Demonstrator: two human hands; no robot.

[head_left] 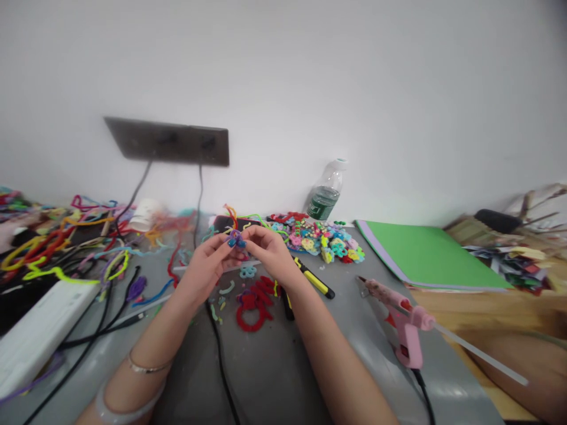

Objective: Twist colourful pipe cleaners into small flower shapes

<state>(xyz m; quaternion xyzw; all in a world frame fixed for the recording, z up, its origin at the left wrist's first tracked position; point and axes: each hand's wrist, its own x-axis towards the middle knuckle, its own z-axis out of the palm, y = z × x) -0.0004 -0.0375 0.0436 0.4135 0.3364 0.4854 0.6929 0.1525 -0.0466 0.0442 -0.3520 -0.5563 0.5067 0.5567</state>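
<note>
Above the middle of the grey table, my left hand (210, 260) and my right hand (271, 252) meet fingertip to fingertip. Both pinch a small looped purple pipe cleaner (236, 235), partly hidden by the fingers. Beneath them on the table lie a light-blue pipe-cleaner flower (248, 271), a coiled red pipe cleaner (248, 319) and short pale green offcuts (227, 288). A yellow-and-black tool (316, 279), perhaps a cutter, lies beside my right wrist.
A pink glue gun (405, 330) with its glue stick lies at right. Behind are colourful pipe-cleaner flowers (310, 239), a water bottle (326, 192) and green sheets (432, 254). Tangled pipe cleaners, cables and a white power strip (48, 330) fill the left. Another person's arm (522, 366) shows at right.
</note>
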